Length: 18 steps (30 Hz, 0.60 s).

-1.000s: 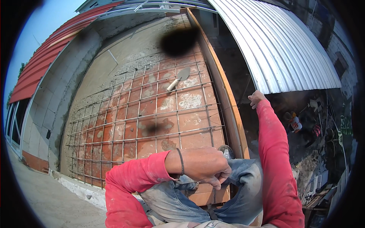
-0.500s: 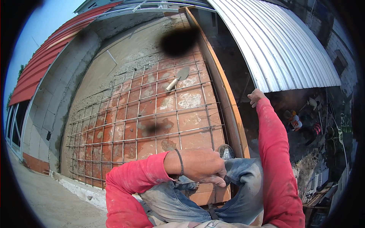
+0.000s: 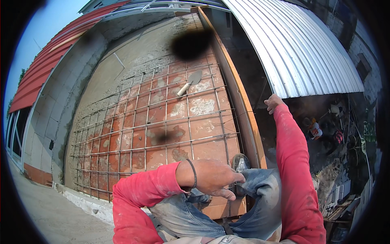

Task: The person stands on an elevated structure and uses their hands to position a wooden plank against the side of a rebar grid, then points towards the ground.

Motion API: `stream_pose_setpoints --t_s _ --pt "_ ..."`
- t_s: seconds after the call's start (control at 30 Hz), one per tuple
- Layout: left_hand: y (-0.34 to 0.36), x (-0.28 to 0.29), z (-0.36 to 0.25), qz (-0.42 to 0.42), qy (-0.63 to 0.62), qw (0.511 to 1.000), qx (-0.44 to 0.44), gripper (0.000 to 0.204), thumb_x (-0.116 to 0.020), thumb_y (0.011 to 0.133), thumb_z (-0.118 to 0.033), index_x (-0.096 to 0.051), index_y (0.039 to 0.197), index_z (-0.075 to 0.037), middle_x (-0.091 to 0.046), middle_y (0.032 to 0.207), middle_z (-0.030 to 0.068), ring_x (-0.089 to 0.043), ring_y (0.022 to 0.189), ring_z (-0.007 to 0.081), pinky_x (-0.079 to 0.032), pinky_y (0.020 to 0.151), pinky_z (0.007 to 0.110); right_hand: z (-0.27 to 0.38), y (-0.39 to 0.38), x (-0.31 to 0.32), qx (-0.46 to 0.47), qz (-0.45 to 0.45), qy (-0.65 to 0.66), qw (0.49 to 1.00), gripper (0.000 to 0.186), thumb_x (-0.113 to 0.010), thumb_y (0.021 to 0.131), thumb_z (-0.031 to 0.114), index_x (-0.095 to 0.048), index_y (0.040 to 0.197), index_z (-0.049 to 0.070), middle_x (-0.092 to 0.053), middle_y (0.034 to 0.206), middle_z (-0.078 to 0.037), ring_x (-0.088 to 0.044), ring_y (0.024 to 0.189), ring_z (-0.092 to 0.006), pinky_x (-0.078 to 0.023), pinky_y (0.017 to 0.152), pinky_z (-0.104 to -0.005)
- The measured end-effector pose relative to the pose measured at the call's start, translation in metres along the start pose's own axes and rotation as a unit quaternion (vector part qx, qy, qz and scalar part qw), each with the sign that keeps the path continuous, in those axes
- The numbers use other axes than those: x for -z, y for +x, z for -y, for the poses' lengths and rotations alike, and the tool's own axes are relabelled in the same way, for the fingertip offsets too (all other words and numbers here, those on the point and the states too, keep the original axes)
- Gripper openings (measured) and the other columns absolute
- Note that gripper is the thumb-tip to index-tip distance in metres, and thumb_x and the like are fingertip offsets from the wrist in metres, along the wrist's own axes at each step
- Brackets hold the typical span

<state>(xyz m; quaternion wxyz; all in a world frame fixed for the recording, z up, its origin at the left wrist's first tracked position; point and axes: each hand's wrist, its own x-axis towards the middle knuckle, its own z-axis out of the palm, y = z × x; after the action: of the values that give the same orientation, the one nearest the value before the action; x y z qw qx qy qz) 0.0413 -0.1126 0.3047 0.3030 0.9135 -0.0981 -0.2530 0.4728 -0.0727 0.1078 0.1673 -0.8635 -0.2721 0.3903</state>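
Note:
My left hand, with a dark band at the wrist, hovers over my bent knees in blue jeans. Its thumb and index finger are apart, and nothing shows between them. My right hand reaches out past the wooden form board, its fingers loosely curled and no object visible in them. In the picture it overlaps the near corner of the corrugated metal roof; whether they touch is unclear. Beyond my left hand, a trowel with a pale handle lies on the rebar grid.
Grey concrete covers the far part of the slab, up to a block wall. Red-brown panels lie beneath the bars. Past the board is a drop to a cluttered lower area. Dark smudges blot parts of the view.
My left hand has turned slightly, and its thumb and index finger have spread apart. More of my shoe now shows beyond it. My right hand has barely moved.

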Motion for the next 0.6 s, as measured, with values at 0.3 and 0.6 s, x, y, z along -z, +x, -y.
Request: stream_pose_setpoints --t_s 0.3,0.6 --pt "0.0 -0.002 0.0 -0.036 -0.013 0.999 -0.015 0.06 -0.061 0.092 -0.05 -0.052 0.128 -0.003 -0.066 0.099 0.0265 -0.063 0.098 0.0458 -0.05 0.083 0.052 -0.004 0.004 0.003 0.032 -0.025 -0.059 0.997 0.04 -0.056 0.1 0.03 -0.062 0.118 -0.004 -0.071 0.099 -0.026 -0.072 0.089 -0.0433 -0.061 0.066 -0.0451" --pt "-0.001 -0.001 -0.001 -0.017 -0.009 1.0 -0.01 0.06 -0.057 0.094 -0.049 -0.049 0.135 -0.005 -0.065 0.107 0.0259 -0.063 0.098 0.0459 -0.051 0.084 0.052 0.006 -0.02 -0.001 0.032 -0.07 -0.013 0.997 0.043 -0.057 0.099 0.033 -0.063 0.113 -0.008 -0.072 0.095 -0.024 -0.074 0.079 -0.0364 -0.061 0.068 -0.0442"
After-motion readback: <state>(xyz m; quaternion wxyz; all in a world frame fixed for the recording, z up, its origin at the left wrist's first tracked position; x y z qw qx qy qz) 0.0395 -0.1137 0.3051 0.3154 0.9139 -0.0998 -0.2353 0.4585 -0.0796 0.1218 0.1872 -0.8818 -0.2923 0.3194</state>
